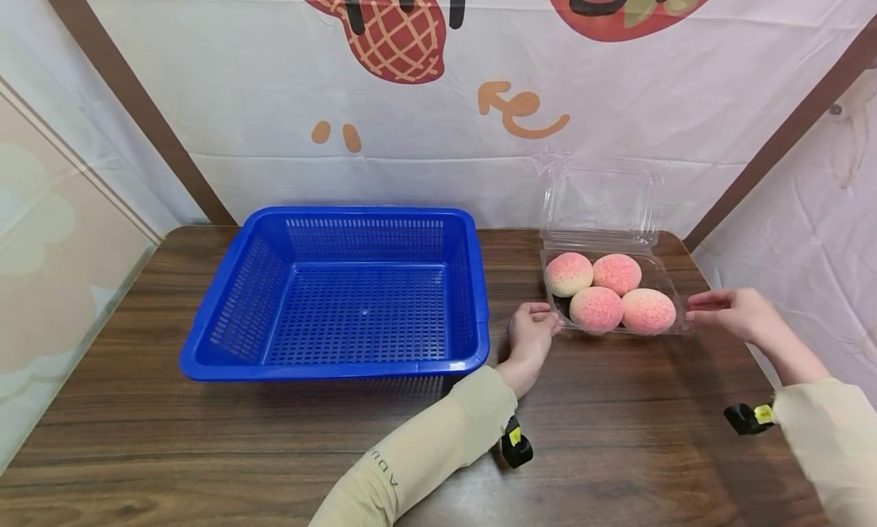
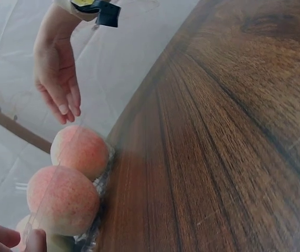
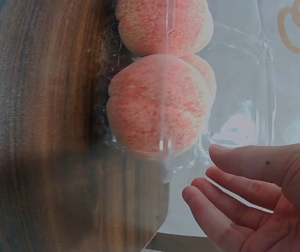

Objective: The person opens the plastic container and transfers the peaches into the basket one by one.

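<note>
A clear plastic box, its lid (image 1: 601,199) raised at the back, holds several pink and cream peaches (image 1: 597,310). At the box's front left corner, my left hand (image 1: 530,338) pinches the rim between thumb and fingers; the left wrist view shows these fingertips (image 2: 36,240) at the plastic edge beside a peach (image 2: 63,200). My right hand (image 1: 736,312) is beside the front right corner. The right wrist view has this hand (image 3: 260,202) with fingers relaxed and apart, just off the box near a peach (image 3: 158,107).
A blue perforated basket (image 1: 329,372) with nothing inside stands left of the box on the brown wooden table (image 1: 274,451). Behind the table hangs a white printed cloth (image 1: 438,131). Black straps hang near both sleeves.
</note>
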`<state>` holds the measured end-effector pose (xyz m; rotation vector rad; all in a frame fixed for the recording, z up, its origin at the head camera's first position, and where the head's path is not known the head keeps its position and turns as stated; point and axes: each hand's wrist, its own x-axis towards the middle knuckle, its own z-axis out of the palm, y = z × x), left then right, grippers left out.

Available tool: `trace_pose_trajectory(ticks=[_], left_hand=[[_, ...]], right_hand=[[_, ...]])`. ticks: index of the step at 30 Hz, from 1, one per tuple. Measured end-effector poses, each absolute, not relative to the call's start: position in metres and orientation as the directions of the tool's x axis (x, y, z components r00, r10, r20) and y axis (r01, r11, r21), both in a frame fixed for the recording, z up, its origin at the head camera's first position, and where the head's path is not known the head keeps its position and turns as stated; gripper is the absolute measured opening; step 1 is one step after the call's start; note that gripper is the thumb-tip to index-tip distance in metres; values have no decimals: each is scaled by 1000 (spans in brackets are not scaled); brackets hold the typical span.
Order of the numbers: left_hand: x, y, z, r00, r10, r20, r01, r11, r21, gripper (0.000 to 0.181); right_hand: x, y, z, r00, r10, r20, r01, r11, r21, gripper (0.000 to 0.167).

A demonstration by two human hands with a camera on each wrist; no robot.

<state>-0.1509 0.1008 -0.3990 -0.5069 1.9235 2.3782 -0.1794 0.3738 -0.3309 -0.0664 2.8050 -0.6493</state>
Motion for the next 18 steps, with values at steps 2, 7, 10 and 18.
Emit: trace_pose_trajectory(ticks=[2,7,10,18], left_hand=[[-151,100,-399,-948,-174,-266,-232,-191,954,13],[-149,98,-398,-961,-174,-214,-208,-50,977,14],[-149,96,-397,-972,-173,-157,-168,51,984,15],[-145,92,-391,-993,-113,36,2,286,958,22]], right_hand=[[-180,372,-329,-968,-100,-230,6,908,-420,53],[-181,368,-324,-971,-93,-218,-1,922,-387,57],[-182,366,-321,-973,-95,-210,-9,927,-374,55],[-184,359,-319,-977,-117,-176,-46,931,-362,51]])
